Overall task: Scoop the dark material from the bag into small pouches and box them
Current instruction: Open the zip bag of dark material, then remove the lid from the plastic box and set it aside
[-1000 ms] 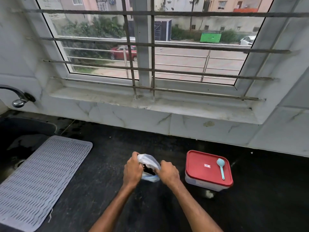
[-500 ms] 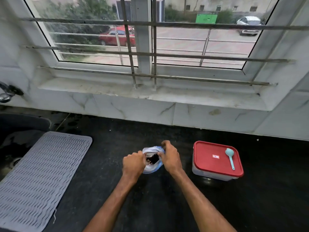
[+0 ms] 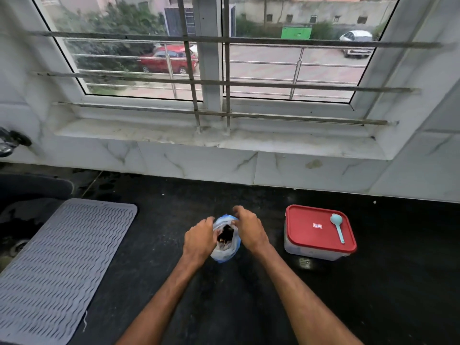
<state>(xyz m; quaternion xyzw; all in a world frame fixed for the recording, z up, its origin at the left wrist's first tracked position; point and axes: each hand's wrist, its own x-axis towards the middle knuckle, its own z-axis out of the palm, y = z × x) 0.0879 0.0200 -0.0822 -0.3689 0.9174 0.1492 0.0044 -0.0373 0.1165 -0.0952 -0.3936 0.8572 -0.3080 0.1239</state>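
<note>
Dark material (image 3: pixel 226 235) half-hidden inside bag (image 3: pixel 225 252)

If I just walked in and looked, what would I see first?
Two bare hands, the left hand and right hand, pulling open a small plastic bag with dark material inside, in the middle of the black counter. Just right of them sits a white box with a bright red lid, and a light blue scoop lies on top. A grey ribbed mat lies on the left.
</note>
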